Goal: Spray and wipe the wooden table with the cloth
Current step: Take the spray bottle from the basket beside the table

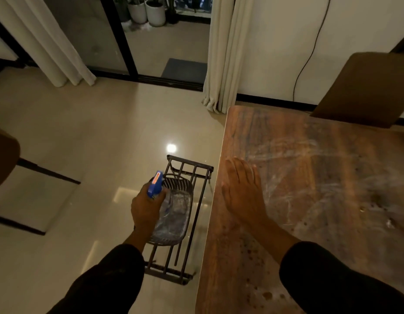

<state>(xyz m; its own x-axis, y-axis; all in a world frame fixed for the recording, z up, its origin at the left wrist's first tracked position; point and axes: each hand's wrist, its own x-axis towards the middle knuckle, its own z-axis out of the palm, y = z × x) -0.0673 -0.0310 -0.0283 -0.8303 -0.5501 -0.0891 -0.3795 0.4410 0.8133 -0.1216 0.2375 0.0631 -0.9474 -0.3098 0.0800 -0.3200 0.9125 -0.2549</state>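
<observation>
- Your left hand [146,207] grips a spray bottle [171,209], fingers curled round its neck just below the blue trigger head [156,184].
- The trigger head stands above your knuckles and points away from you; an orange label shows on its top.
- The clear body of the bottle extends to the right of your grip and lies over a dark mesh basket [174,225]. Whether the bottle touches the basket cannot be told.
- The basket sits on a low dark metal rack [187,223] on the pale tiled floor [83,132], directly beneath your left hand and just beside the table's left edge.
- Your right hand [242,191] lies flat on the wooden table [309,177], palm down, fingers straight and close together, holding nothing.
- That hand rests near the table's left edge, to the right of the bottle and well apart from it.
- Pale streaks and smears cover the tabletop ahead of and to the right of your right hand; dark spots show on the wood near your right sleeve [332,279].
- The cloth does not show in this view.
- A brown chair back [366,87] stands at the table's far side, well beyond your right hand.
- A second chair [4,155] stands far to the left of your left hand.
- Curtains [223,53] and a sliding glass door [106,41] stand beyond both hands.
</observation>
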